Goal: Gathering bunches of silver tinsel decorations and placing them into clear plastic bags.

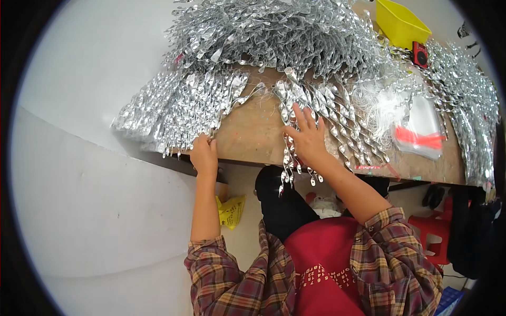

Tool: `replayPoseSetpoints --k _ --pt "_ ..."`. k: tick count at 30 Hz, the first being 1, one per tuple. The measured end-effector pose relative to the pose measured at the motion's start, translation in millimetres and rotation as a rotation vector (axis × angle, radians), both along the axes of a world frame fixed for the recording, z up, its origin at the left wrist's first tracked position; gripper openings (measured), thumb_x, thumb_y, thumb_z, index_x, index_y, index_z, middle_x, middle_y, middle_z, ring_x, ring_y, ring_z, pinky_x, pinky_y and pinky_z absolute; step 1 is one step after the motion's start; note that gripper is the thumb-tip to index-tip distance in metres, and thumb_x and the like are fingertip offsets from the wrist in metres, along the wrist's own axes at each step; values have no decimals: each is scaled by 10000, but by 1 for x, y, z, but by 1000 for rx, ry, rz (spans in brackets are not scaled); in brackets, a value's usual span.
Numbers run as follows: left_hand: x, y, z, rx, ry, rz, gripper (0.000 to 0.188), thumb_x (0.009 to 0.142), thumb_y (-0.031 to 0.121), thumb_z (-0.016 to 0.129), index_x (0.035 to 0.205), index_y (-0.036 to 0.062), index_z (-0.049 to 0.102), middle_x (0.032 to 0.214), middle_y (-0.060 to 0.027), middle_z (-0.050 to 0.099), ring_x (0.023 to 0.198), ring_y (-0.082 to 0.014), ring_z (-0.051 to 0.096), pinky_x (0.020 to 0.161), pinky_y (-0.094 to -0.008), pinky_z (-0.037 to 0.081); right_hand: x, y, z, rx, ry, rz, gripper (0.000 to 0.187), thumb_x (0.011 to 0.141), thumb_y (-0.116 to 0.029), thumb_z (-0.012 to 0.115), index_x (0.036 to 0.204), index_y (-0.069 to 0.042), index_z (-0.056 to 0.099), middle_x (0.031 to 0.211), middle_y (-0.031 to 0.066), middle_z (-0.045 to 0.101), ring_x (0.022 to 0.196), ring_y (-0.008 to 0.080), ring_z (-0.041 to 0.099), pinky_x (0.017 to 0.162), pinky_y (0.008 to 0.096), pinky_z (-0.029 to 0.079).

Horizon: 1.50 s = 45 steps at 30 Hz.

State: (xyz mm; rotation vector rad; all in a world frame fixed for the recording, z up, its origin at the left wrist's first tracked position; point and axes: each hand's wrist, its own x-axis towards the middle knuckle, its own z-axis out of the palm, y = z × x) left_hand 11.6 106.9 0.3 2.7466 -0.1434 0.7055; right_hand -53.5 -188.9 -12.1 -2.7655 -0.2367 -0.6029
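Note:
My left hand (204,156) is closed at the table's front edge, its fingertips pinching the lower end of a silver twisted strip in the left bundle (184,108). Exactly how many strips it has is hidden. My right hand (308,138) lies with fingers spread over a second group of silver twisted strips (295,97). Several of these hang past the table edge, below the hand. Thin clear threads show at the upper ends of the strips, between the two groups. More twisted strips (345,118) fan out to the right of my right hand.
A large heap of silver strips (274,37) covers the table's back, and another pile (469,110) drapes at the right. White threads (377,102) lie beside clear plastic bags with a red band (419,138). A yellow bin (403,23) and a red device (420,55) stand behind. A wall borders the left.

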Motion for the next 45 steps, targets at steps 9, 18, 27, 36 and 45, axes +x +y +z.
replayPoseSetpoints --k 9,18,27,36,45 --pt "9 -9 28 -60 -144 -48 106 796 126 619 815 39 562 840 -133 573 760 -333 570 653 -418 450 -1 -3 -2 56 10 6 250 787 -156 620 1027 -224 598 1534 122 187 1381 389 223 1025 658 192" --pt "-84 -106 39 -931 716 -171 181 936 193 487 948 12 484 795 -66 579 716 -165 607 604 -328 467 1 -5 -7 78 4 -11 249 787 -143 619 1021 -228 607 1525 127 213 1372 388 247 1035 636 212" --pt "-83 -139 -3 -718 745 -387 366 862 133 613 1181 -7 502 887 -42 610 717 -85 545 630 -229 447 -25 -44 48 119 58 166 468 772 -91 621 1212 -247 586 1399 154 407 1278 402 382 985 528 347" --pt "-45 -128 -24 -911 561 -446 308 868 178 659 1064 -22 530 810 -17 578 705 -61 543 606 -207 445 -85 -171 26 142 6 -341 310 792 -166 658 1091 -92 626 970 128 654 884 349 574 783 431 449" --pt "-56 -161 -31 -723 470 -492 595 802 126 715 1304 -49 449 1004 -63 539 864 -113 518 716 -242 470 -67 -119 17 150 -25 -173 276 842 -232 626 1080 -92 633 961 123 644 878 323 563 807 432 422"
